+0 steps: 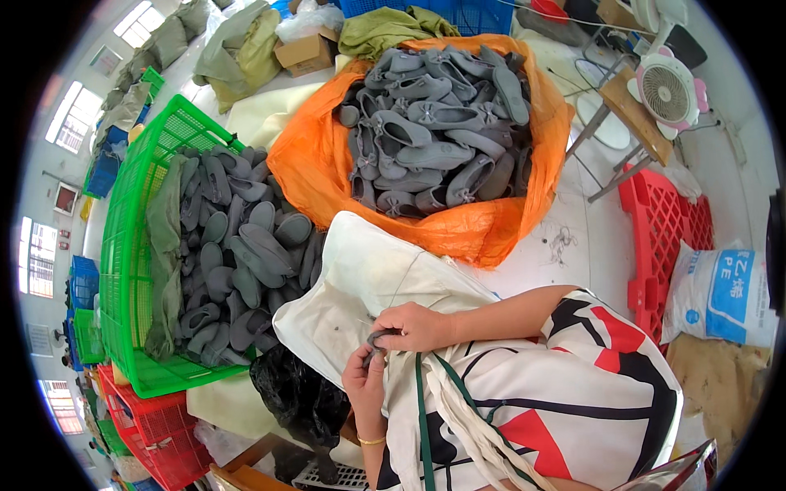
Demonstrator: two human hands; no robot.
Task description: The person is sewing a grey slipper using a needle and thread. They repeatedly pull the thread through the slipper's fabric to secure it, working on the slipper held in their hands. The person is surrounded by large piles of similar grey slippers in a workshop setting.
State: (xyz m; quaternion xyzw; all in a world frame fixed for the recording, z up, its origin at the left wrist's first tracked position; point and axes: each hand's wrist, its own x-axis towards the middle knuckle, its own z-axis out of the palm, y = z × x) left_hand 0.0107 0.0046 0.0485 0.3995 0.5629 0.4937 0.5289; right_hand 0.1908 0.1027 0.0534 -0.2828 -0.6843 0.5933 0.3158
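Observation:
Over my lap, my left hand (365,378) and my right hand (416,327) meet, fingers pinched on a small grey fabric piece (383,334). Fingers cover much of it, so I cannot tell its exact kind. A thin dark thread (403,282) runs up from beside the right hand across a white cloth (352,270). Beyond the cloth, an orange woven sack (303,155) stands wide with many grey shoes (434,155), some bearing small bows. To the left, a green plastic crate (123,270) is heaped with grey shoes (262,250), several with their soles up.
A black plastic bag (299,393) lies beside my left forearm, near red crates (155,425). On the right are a red plastic pallet (655,237), a white-and-blue sack (716,290) and a fan (667,86) on a wooden stool (630,114). A cardboard box (307,53) stands at the back.

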